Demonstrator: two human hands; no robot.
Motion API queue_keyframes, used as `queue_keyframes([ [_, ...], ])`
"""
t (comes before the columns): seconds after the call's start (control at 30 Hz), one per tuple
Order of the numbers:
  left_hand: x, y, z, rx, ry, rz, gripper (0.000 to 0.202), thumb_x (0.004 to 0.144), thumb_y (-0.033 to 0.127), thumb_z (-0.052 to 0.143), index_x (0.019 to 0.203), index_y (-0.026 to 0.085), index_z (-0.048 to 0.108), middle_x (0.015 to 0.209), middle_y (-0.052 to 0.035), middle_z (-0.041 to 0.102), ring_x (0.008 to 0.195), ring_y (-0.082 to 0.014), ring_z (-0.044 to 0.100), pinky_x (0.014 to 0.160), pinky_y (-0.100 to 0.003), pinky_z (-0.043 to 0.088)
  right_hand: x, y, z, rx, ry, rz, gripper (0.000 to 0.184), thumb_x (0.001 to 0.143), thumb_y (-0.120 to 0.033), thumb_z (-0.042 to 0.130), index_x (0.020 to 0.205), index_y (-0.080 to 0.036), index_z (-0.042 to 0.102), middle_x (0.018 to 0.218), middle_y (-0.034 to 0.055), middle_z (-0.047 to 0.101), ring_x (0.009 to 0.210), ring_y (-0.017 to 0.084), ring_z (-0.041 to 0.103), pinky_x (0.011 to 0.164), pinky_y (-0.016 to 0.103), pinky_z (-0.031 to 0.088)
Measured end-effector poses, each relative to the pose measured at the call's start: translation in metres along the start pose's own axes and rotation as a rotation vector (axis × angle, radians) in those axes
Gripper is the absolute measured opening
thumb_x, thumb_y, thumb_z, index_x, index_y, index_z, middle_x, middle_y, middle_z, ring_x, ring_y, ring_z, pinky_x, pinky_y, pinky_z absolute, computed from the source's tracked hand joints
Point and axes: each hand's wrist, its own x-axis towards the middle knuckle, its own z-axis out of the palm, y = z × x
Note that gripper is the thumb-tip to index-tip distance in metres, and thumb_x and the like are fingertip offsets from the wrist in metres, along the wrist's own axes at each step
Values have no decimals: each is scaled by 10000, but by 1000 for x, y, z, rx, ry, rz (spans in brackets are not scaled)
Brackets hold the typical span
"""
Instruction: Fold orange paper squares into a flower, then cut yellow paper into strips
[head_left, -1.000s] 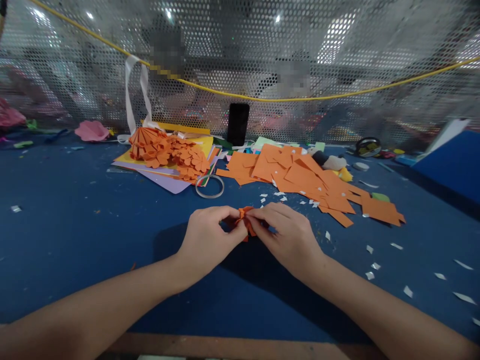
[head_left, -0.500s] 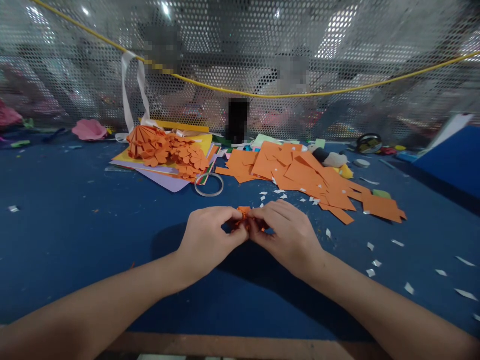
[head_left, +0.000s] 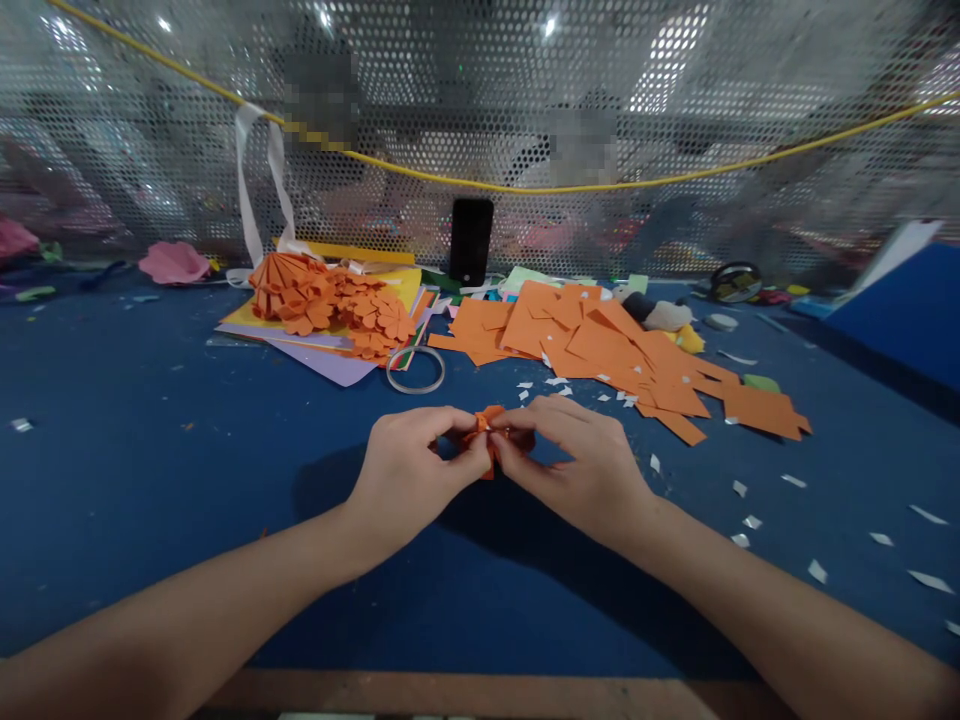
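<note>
Between my two hands, over the middle of the blue table, is a small folded piece of orange paper [head_left: 489, 468]. My left hand [head_left: 409, 455] pinches its left side between thumb and fingers. The right side is pinched by my right hand [head_left: 581, 455], with both sets of fingertips nearly touching. Most of the paper is hidden behind the fingers. Beyond the hands lies a roll of clear tape [head_left: 416, 370]. Orange paper flowers [head_left: 330, 300] are heaped at the back left, and loose orange paper pieces [head_left: 600, 335] are spread at the back right.
Coloured sheets [head_left: 330, 365] lie under the flowers. A phone [head_left: 471, 243] leans upright against the perforated metal screen [head_left: 420, 130]. White scraps [head_left: 817, 571] are scattered on the right of the blue table [head_left: 187, 480]. A blue board [head_left: 907, 310] stands at the far right.
My fingers have shifted slightly on the orange paper, and more of it shows below the fingertips. Both hands stay together in about the same place.
</note>
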Motion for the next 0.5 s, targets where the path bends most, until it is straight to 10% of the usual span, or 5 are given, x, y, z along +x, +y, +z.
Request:
queue_keyframes([
  [0.3, 7, -1, -3, -264, -89, -267, 156, 825, 283, 682, 733, 169, 738, 656, 5, 715, 578, -121, 611, 545, -211, 461, 6, -1, -4, 184, 92, 413, 120, 874, -235, 644, 787, -208, 723, 683, -3, 720, 593, 133, 634, 578, 248, 489],
  [0.5, 9, -8, 0, -403, -103, -384, 198, 837, 342, 691, 749, 170, 737, 653, 0, 689, 530, -102, 560, 455, -197, 416, 13, 32, -9, 241, 224, 660, 239, 842, -303, 697, 1036, -182, 766, 878, 67, 765, 725, 185, 662, 677, 322, 518],
])
